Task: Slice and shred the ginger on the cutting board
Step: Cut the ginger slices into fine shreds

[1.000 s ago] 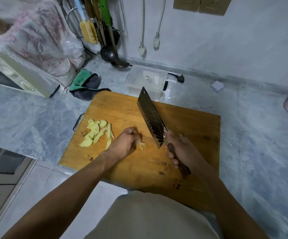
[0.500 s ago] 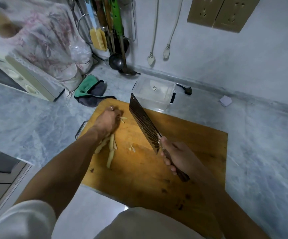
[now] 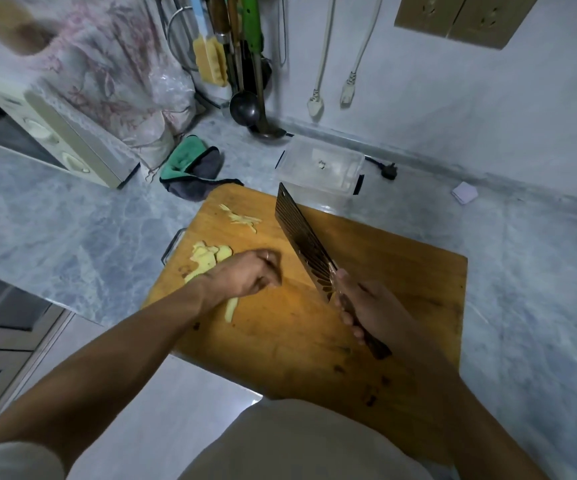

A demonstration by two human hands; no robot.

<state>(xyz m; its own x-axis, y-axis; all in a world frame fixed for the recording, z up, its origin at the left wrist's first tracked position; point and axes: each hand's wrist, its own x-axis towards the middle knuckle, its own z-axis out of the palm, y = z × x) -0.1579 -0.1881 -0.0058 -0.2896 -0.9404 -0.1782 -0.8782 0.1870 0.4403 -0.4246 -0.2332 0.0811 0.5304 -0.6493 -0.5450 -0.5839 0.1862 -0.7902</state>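
A wooden cutting board point(image 3: 401, 271) lies on the marble counter. Pale yellow ginger slices point(image 3: 207, 256) are piled near its left edge, with one more slice point(image 3: 231, 308) just below my wrist. A small heap of thin ginger shreds point(image 3: 242, 218) rests at the board's far left corner. My left hand point(image 3: 249, 277) hovers over the slices with curled fingers; whether it holds a slice is hidden. My right hand point(image 3: 370, 306) grips the dark handle of a ridged cleaver point(image 3: 304, 244), whose blade is raised and points away over the board.
A clear plastic box point(image 3: 321, 168) stands right behind the board. A green and grey cloth point(image 3: 190, 164) lies at the back left beside a microwave point(image 3: 48, 133). Ladles and utensils point(image 3: 245, 98) hang in the corner, and a black plug point(image 3: 389, 171) lies by the wall.
My left hand carried the cut shreds to the board's far left corner, left them there, and came back over the slices. The cleaver stayed raised in my right hand.
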